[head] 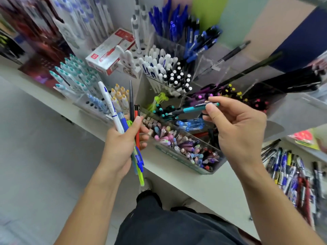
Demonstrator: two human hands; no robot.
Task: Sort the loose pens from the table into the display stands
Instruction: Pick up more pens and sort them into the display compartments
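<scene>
My left hand (pixel 122 144) grips a bundle of several loose pens (pixel 135 135): a white one, blue ones, a red one, a thin black one and a yellow-green one poking out below my palm. My right hand (pixel 237 128) pinches a teal and black pen (pixel 192 109) between thumb and fingertips, holding it nearly level with its tip pointing left. That pen hovers over the clear display stand (pixel 200 169), just above a cluster of black pens with teal caps (pixel 163 111).
Clear acrylic stands hold blue pens (pixel 169 23), white and black capped pens (pixel 169 73), teal-tipped white pens (pixel 74 75) and pastel pens (pixel 187 147). A red-and-white pen box (pixel 109 52) lies behind. More loose pens (pixel 292 175) lie on the white shelf (pixel 203 188) at right.
</scene>
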